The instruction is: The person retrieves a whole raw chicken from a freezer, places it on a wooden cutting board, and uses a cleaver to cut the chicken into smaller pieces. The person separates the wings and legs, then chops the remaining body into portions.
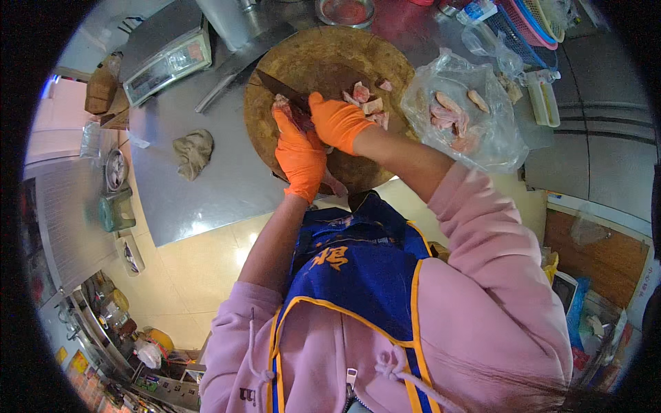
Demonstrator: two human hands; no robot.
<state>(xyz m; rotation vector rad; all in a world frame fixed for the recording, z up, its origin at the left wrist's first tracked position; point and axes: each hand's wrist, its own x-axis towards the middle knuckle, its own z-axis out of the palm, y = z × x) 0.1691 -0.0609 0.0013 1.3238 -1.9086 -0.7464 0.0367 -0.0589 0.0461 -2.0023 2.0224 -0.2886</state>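
My right hand (335, 121), in an orange glove, grips a dark-bladed kitchen knife (279, 86) whose blade points to the far left. Its handle is hidden in my fist. Gloved the same way, my left hand (301, 162) holds a piece of raw poultry (296, 114) on the round wooden chopping block (330, 49). The knife lies across the top of this piece, close to my left fingers. Several cut chunks of raw poultry (372, 107) lie right of my right hand. A pale piece of poultry, perhaps a leg (335, 185), shows at the block's near edge, partly covered.
Right of the block, a transparent plastic bag (498, 147) holds raw poultry pieces (448, 114). A crumpled cloth (193, 154) lies on the steel table (170, 206). Farther back stand a digital scale (168, 67), a metal bowl (346, 11) and plastic baskets (526, 31).
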